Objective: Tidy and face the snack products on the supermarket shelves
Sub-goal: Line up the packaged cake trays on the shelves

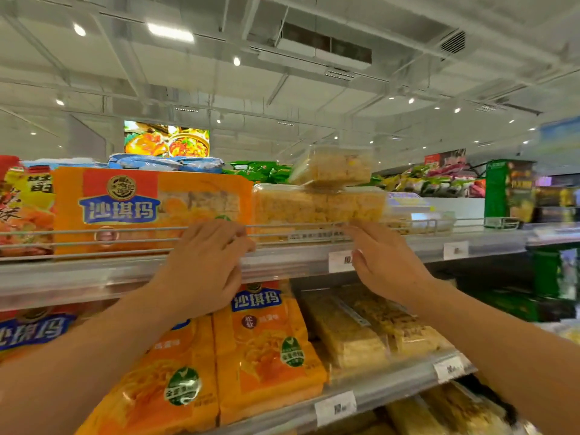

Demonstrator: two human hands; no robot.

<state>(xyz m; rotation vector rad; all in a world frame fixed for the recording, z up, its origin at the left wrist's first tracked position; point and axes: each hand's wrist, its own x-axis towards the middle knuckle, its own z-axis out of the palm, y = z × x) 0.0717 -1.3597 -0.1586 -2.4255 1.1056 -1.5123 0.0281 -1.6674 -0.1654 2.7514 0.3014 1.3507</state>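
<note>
Two hands were raised to the front rail of the top shelf (282, 262), a grey metal ledge with thin wire guard bars and paper price tags clipped along its edge. Left hand (204, 265): fingers bent loosely over the wire rail, tips against the lower right corner of a large orange sachima pack (150, 208); whether it truly gripped the rail or only rested there could not be told. That pack was glossy film, flat and rectangular, standing upright and facing out, with a red panel, a round gold emblem and a blue banner of white characters. Right hand (386, 265): fingers straight and together, palm turned toward the left hand, fingertips touching the rail just below a clear plastic tub (317, 205); it held nothing. The tub sat between the two hands, just behind the rail: rigid, transparent, boxy with rounded corners, packed with pale yellow crumbly blocks. A smaller clear tub (332, 166) of the same stuff lay tilted on top of it. Below the hands, on the next shelf, lay more orange sachima bags (266, 350) in shiny film, and beside them, under the right forearm, long clear-wrapped yellow bars (348, 334).
</note>
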